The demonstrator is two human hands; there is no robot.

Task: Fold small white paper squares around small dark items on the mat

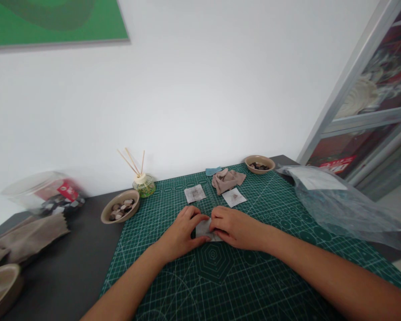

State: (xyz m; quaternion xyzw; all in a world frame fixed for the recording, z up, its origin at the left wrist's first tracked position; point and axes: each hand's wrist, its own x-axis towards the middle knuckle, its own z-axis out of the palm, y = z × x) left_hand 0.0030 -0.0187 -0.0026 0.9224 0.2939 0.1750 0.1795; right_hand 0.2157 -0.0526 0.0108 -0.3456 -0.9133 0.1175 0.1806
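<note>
Cutting mat: dark green, printed with a pale grid, circles and a hexagon figure just below the fingers.
Packet between the fingertips: light grey-white.
Two small packets beyond the fingers, one and another: white with a faint brownish patch at centre.
Crumpled cloth beyond those: dusty pinkish beige.
Cloth scrap beside it: muted blue.
Bowl, far left of the fingers: tan, holding dark brown and off-white pieces.
Second bowl, far right: tan, dark contents.
Table: charcoal.
Wall picture: bright green.
Bag: translucent grey.
</note>
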